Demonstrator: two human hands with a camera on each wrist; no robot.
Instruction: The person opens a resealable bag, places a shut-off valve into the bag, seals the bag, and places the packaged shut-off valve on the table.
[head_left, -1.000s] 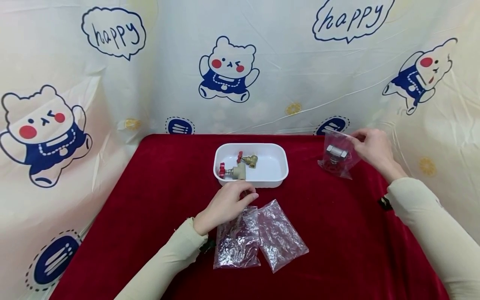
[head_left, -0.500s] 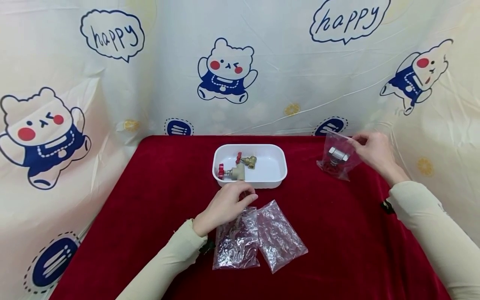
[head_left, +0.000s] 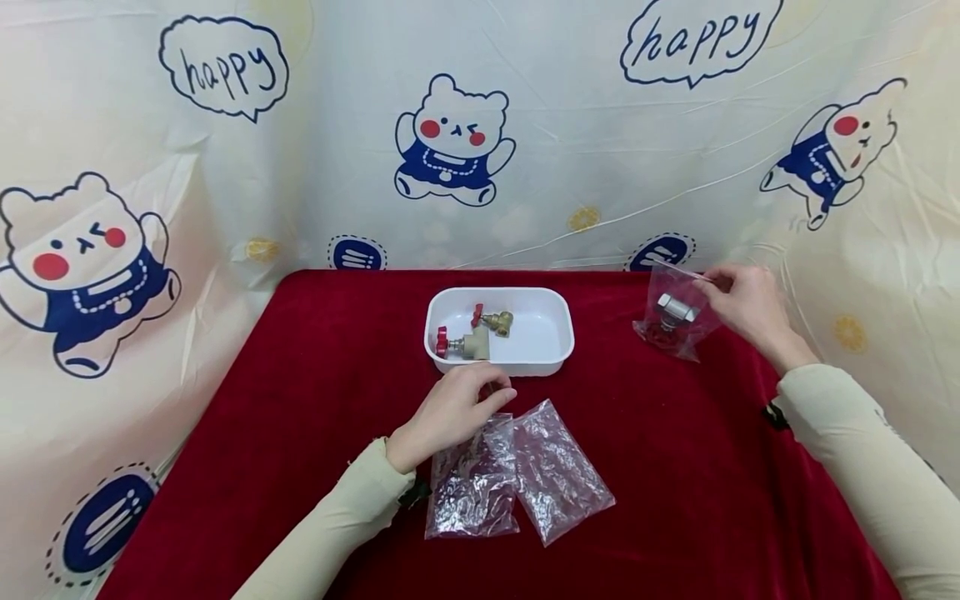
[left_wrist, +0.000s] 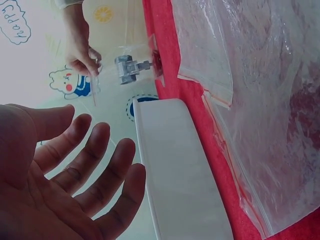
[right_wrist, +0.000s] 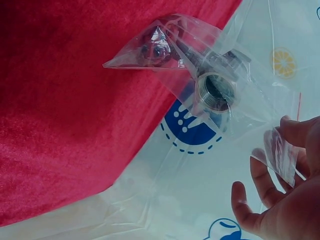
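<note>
My right hand point(head_left: 750, 306) pinches the top edge of a clear zip bag point(right_wrist: 265, 115) at the table's right rear. Inside that bag is a silver metal valve point(head_left: 675, 308), its threaded opening point(right_wrist: 216, 92) showing in the right wrist view and its dark red handle at the bottom. My left hand point(head_left: 456, 406) hovers in front of the white tray point(head_left: 536, 368), fingers loosely bent and holding nothing, as the left wrist view shows. In the tray lie a brass valve point(head_left: 500, 322) and a beige valve point(head_left: 476, 343), both with red handles.
Two flat clear zip bags lie in front of the tray: a left bag point(head_left: 472, 504) partly under my left hand, and a right bag point(head_left: 562, 479) slightly overlapping it. A red cloth point(head_left: 315, 400) covers the table. A printed curtain point(head_left: 555, 167) hangs close behind and on both sides.
The bagged valve has tilted slightly, with my right hand shifting a little; it looks still over the last half second. My left hand stays in place.
</note>
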